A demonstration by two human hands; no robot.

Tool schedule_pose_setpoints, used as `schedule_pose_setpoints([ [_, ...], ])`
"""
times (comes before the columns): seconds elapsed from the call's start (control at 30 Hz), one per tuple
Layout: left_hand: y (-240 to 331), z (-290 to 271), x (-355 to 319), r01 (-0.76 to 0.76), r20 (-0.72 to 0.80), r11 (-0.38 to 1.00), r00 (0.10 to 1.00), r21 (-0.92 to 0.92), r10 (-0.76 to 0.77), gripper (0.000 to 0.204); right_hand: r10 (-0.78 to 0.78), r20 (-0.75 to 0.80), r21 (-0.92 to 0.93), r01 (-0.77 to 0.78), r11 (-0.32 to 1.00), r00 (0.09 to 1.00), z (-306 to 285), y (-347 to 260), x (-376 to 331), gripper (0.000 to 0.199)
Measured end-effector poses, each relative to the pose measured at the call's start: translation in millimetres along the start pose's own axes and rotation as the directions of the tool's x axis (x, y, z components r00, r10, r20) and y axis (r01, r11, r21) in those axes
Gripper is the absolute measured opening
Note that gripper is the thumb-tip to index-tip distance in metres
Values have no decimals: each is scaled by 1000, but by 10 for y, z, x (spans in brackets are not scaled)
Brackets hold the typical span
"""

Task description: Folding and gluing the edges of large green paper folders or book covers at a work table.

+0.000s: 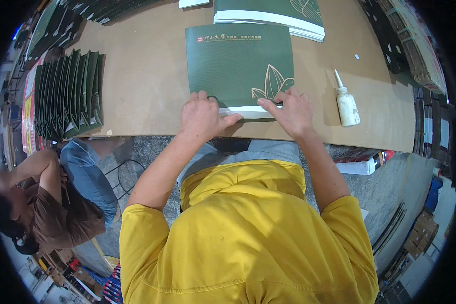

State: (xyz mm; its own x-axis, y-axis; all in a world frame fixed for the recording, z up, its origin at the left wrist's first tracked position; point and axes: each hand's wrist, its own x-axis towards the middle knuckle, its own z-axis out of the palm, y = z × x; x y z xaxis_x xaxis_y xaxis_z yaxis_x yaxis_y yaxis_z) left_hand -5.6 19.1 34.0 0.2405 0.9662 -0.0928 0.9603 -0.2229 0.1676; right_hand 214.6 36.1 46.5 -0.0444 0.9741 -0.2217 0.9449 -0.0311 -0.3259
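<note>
A flat green paper bag (238, 63) with gold leaf lines lies in front of me on the table. Along its near edge runs a white strip (248, 112). My left hand (201, 115) is closed on the bag's near left corner, fingers curled on the green side and thumb reaching along the white strip. At the near right corner, my right hand (293, 111) grips the bag with bent fingers, its thumb pressing near the strip. A short dark curve, perhaps a cord, shows beside my left fingers; the fingertips are partly hidden.
A white squeeze bottle (347, 107) stands to the right. More flat green bags (268, 15) are stacked beyond. At left is a row of folded green bags (68, 93). Bundles (410, 40) line the far right. Another person (50, 197) sits at the left.
</note>
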Motion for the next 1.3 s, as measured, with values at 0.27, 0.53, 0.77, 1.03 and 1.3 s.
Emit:
schedule_pose_setpoints([
  [0.27, 29, 23, -29, -7, -39, 1000, 999, -26, 6, 73, -76, 312, -229, 153, 961, 947, -150, -105, 315, 53],
  [0.53, 35, 65, -21, 19, -83, 1000, 996, -19, -20, 72, 4, 383, -400, 162, 902, 924, -110, -223, 434, 62],
  [0.77, 64, 95, 155, 62, 43, 998, 997, 34, -63, 70, 31, 383, -166, 36, 985, 923, -159, 99, 639, 81],
  [1.03, 69, 0, 283, 55, 170, 995, 983, 81, -69, 67, 57, 8, 220, -57, 974, 998, 52, 409, -2, 80],
  [1.3, 72, 132, 202, 74, 44, 997, 996, -34, -73, 58, 34, 55, 352, -51, 935, 998, -40, 434, 166, 73],
])
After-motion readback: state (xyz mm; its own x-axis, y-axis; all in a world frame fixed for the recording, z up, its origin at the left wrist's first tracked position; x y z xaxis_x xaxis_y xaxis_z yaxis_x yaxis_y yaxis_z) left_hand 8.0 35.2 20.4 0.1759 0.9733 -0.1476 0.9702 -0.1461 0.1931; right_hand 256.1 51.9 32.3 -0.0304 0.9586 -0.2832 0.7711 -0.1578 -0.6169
